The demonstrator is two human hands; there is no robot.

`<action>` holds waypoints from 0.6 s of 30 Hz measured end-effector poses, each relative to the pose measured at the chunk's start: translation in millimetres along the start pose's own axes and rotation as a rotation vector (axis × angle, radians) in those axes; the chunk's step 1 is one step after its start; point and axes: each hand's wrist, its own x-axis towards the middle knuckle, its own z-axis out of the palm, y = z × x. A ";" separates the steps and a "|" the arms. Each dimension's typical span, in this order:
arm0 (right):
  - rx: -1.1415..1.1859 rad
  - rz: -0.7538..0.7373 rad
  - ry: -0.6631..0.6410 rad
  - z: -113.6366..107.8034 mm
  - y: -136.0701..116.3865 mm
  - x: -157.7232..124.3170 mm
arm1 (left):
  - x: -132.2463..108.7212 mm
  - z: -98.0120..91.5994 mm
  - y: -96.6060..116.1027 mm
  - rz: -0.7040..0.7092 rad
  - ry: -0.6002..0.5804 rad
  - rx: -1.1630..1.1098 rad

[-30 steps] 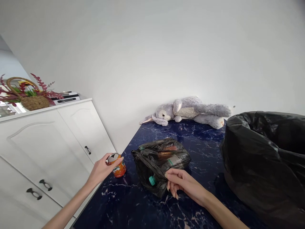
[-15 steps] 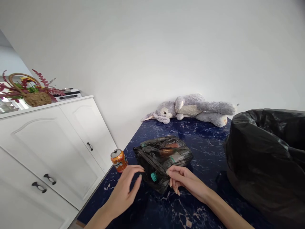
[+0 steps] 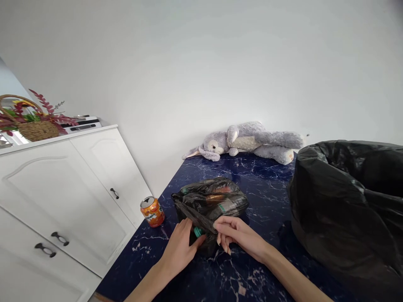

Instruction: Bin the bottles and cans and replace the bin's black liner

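On the dark blue marbled table lies a black plastic bag, thin enough that orange and pale shapes show through it. A bottle with a teal cap pokes out of its mouth. My left hand has its fingers inside the bag's opening, with thumb and fingers closed around the bottle near the cap; the fingertips are hidden. Between thumb and fingers my right hand pinches the bag's edge. Left of the bag an orange soda can stands upright.
A large bin lined with a black bag stands at the right. A grey plush rabbit lies along the wall at the table's back. White cabinets stand on the left, topped by a wicker flower basket.
My left hand has moved right and into the bag's mouth, closing at the teal-capped bottle. My right hand keeps its pinch on the bag. The view has shifted slightly right.
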 end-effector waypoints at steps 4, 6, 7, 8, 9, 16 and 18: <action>0.011 -0.004 0.002 -1.1 0.9 0.5 | -4.0 -1.8 -0.4 -0.080 0.036 -0.105; 0.016 -0.008 0.002 -1.2 2.0 0.9 | -6.7 -6.7 0.6 -0.107 0.081 -0.162; 0.018 -0.010 0.002 -1.1 2.5 1.1 | -8.2 -9.6 1.2 -0.112 0.111 -0.182; 0.019 -0.013 0.002 -1.1 2.9 1.3 | -9.7 -12.7 1.9 -0.115 0.141 -0.195; 0.020 -0.015 0.002 -1.0 3.3 1.5 | -11.2 -15.8 2.6 -0.118 0.171 -0.200; 0.023 -0.020 0.015 0.6 2.2 1.0 | -19.2 -43.1 3.6 -0.099 0.402 -0.173; 0.025 -0.017 0.018 1.2 1.7 0.4 | -23.2 -55.6 4.0 -0.079 0.503 -0.133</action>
